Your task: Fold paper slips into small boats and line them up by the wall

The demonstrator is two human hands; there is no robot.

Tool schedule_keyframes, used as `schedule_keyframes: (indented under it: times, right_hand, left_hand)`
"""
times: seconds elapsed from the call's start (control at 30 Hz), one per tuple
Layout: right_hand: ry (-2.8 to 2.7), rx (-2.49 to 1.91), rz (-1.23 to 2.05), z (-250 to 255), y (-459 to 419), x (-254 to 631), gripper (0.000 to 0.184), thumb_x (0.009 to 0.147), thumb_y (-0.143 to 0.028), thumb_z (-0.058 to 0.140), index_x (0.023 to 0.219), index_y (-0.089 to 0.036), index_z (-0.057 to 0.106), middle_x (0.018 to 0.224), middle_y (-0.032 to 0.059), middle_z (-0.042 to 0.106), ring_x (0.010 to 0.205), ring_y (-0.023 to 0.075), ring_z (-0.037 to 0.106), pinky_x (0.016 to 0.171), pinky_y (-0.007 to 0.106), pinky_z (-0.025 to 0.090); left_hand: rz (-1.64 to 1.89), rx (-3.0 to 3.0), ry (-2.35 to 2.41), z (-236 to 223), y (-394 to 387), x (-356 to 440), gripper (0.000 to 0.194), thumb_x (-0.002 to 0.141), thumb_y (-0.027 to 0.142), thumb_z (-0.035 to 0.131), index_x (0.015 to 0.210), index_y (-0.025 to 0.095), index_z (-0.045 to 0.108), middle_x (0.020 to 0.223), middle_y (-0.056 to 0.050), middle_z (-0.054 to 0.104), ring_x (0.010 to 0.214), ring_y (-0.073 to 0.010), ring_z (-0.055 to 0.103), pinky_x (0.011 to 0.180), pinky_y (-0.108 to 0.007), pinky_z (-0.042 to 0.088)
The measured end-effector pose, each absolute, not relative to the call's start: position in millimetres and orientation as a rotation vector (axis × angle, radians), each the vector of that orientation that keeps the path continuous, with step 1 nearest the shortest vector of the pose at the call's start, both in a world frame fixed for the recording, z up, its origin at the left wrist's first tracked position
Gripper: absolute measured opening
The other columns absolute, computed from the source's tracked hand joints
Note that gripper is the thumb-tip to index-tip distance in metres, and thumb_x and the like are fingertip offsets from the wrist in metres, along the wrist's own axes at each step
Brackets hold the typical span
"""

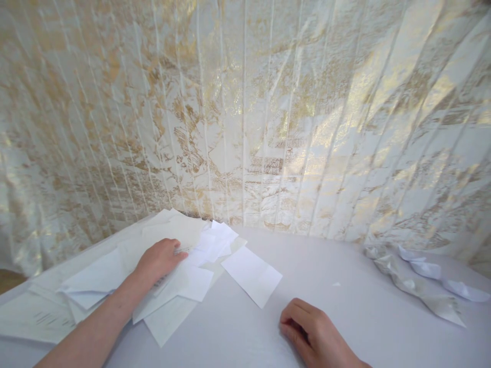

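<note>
A loose heap of white and off-white paper sheets (164,306) covers the left part of the table. My left hand (163,258) lies on top of this heap, its thumb and forefinger a little apart; the other fingers are mostly hidden. To the right of the heap, a single white sheet (253,276) rests flat, its far left edge near the other papers. My right hand (310,329) sits on the table close to that sheet, fingers curled in and nothing visible in them.
At the right lie two rows of crumpled, twisted paper, one greyish (406,283) and one white (427,269). A tiny white scrap (336,284) is on the pale table (318,260). Behind the table hangs a shiny patterned curtain (245,112).
</note>
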State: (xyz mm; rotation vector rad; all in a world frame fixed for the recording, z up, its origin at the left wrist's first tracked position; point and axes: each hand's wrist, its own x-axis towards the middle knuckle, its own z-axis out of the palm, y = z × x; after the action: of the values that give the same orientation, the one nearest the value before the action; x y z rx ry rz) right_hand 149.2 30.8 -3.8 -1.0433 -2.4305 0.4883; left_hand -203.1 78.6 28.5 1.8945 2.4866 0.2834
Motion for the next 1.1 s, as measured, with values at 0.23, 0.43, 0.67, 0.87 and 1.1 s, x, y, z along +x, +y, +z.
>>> schedule_keyframes:
  times: [0.23, 0.43, 0.67, 0.87, 1.1]
  right_hand:
    - [-2.430, -1.042, 0.477, -3, 31, 149, 0.015, 0.078, -0.011, 0.043, 0.072, -0.019, 0.055, 0.074, 0.0038, 0.060, 0.066, 0.0153, 0.056, 0.059, 0.024, 0.044]
    - [-2.411, -1.048, 0.518, -3, 32, 149, 0.016, 0.079, -0.011, 0.043, 0.072, -0.018, 0.055, 0.073, 0.0033, 0.059, 0.066, 0.0149, 0.056, 0.060, 0.024, 0.044]
    - [-2.332, -1.023, 0.507, -6, 31, 152, 0.013, 0.081, -0.014, 0.043, 0.077, -0.019, 0.055, 0.076, 0.0042, 0.058, 0.066, 0.0161, 0.055, 0.060, 0.026, 0.046]
    - [-2.019, -0.826, 0.506, -12, 26, 157, 0.047, 0.084, -0.040, 0.045, 0.125, -0.025, 0.027, 0.119, 0.0115, 0.043, 0.101, 0.0236, 0.048, 0.082, 0.036, 0.045]
    - [-1.951, -0.658, 0.729, -4, 17, 160, 0.054, 0.087, -0.052, 0.028, 0.135, -0.031, 0.013, 0.132, 0.0127, 0.033, 0.100, 0.0235, 0.051, 0.080, 0.038, 0.046]
  left_hand:
    - [0.390, 1.847, 2.503, 29, 80, -200, 0.034, 0.070, 0.039, 0.046, 0.088, 0.015, 0.062, 0.100, -0.016, 0.063, 0.093, -0.0320, 0.056, 0.074, -0.037, 0.039]
    - [0.677, 1.714, 2.453, 35, 79, -202, 0.016, 0.066, 0.032, 0.051, 0.064, 0.019, 0.061, 0.080, -0.011, 0.067, 0.087, -0.0338, 0.057, 0.071, -0.037, 0.037]
    - [1.334, 1.471, 2.080, 66, 61, -157, 0.014, 0.068, 0.032, 0.051, 0.058, 0.021, 0.051, 0.054, 0.001, 0.050, 0.070, -0.0244, 0.054, 0.062, -0.030, 0.038]
    - [1.426, 1.180, 1.420, 67, 39, -85, 0.013, 0.073, 0.026, 0.050, 0.063, 0.019, 0.045, 0.058, 0.002, 0.052, 0.051, -0.0122, 0.053, 0.053, -0.024, 0.045]
    - [1.246, 0.539, 1.014, 26, 26, -48, 0.014, 0.077, 0.013, 0.055, 0.064, 0.016, 0.052, 0.053, 0.003, 0.050, 0.044, -0.0085, 0.048, 0.046, -0.020, 0.041]
